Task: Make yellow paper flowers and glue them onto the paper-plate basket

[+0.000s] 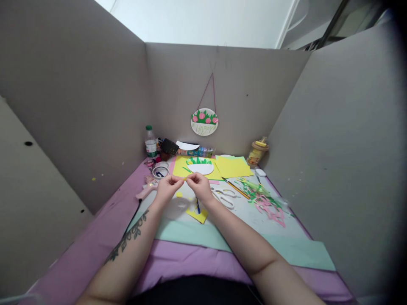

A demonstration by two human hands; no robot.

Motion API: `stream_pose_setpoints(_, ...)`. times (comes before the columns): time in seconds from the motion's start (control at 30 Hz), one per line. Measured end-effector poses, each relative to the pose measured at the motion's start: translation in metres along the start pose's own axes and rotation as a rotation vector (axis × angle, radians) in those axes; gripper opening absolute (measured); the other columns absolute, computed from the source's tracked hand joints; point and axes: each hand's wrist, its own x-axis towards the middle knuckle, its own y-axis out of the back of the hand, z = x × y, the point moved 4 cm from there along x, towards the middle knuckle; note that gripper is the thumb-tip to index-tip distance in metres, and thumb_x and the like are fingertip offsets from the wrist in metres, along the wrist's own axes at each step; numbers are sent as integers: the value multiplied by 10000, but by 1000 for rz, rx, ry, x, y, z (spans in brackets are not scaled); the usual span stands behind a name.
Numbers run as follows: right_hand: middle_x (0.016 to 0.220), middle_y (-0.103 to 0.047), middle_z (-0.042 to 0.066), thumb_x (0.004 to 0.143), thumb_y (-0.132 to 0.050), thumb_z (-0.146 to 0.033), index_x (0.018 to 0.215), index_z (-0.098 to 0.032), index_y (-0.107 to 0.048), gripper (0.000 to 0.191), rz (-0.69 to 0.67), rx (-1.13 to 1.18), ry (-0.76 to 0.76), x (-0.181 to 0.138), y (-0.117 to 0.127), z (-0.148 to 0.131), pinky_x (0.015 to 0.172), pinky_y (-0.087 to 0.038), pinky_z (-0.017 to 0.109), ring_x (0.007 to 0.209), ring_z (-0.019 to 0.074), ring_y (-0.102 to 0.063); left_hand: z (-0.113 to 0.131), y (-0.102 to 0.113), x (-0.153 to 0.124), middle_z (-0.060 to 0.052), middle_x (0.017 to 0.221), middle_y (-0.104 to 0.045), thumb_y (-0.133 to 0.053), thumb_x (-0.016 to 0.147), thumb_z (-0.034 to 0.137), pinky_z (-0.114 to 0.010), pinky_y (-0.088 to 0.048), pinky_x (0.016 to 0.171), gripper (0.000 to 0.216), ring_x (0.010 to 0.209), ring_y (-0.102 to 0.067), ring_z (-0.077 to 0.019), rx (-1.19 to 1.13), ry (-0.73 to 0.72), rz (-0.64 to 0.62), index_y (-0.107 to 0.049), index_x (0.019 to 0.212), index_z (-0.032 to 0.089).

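Pinches small yellow piece (185,178) at centre of frame between left hand (170,185) and right hand (199,186), tip to tip. Has blue pen (198,206) on yellow paper (203,217) just below, white-handled scissors (220,197) right of centre, white half-oval (201,169) with green leaves (199,161) just above.

Through my feed, grey partition panels (178,76) enclose a purple tablecloth (178,260) on three sides; above them I see a brightly lit white surface (203,21), wall or ceiling.
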Motion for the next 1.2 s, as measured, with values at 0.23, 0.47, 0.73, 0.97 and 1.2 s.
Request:
stream_pose_setpoints(0.23,643,-575,-17,687,-603,-241,688,-177,-579,68,20,28,-9,-2,-2,0,581,-424,251,600,126,-515,1,0,-1,-39,677,-658,-708,649,327,-255,-458,595,200,641,-595,-151,-7,9,44,-620,641,147)
stream_pose_setpoints(0.47,629,-568,-17,684,-589,-253,674,-183,-569,73,42,-33,-21,-1,-1,1,569,-418,256,589,130,-500,7,-1,-4,-28,661,-655,-705,650,333,-259,-458,587,197,628,-595,-151,19,0,78,-623,638,154)
stream_pose_setpoints(0.73,646,-488,-45,717,-570,-264,757,-209,-459,131,67,-45,34,-1,-3,6,560,-398,232,583,110,-460,4,-7,-3,3,664,-622,-703,651,329,-248,-457,600,240,620,-592,-129,-37,-13,74,-522,677,174)
stream_pose_setpoints(0.97,653,-459,-63,734,-564,-261,868,-223,-408,209,94,-22,68,10,10,12,578,-392,229,590,110,-461,-2,-8,0,56,611,-587,-698,659,299,-226,-443,591,368,609,-606,-118,-175,37,88,-355,762,216)
stream_pose_setpoints(1.2,670,-532,-14,735,-584,-355,754,-182,-558,176,-94,-171,-2,5,-6,18,572,-389,240,625,127,-486,-6,-7,1,68,586,-565,-683,650,310,-225,-432,549,377,532,-560,-97,-185,78,78,-327,735,219)
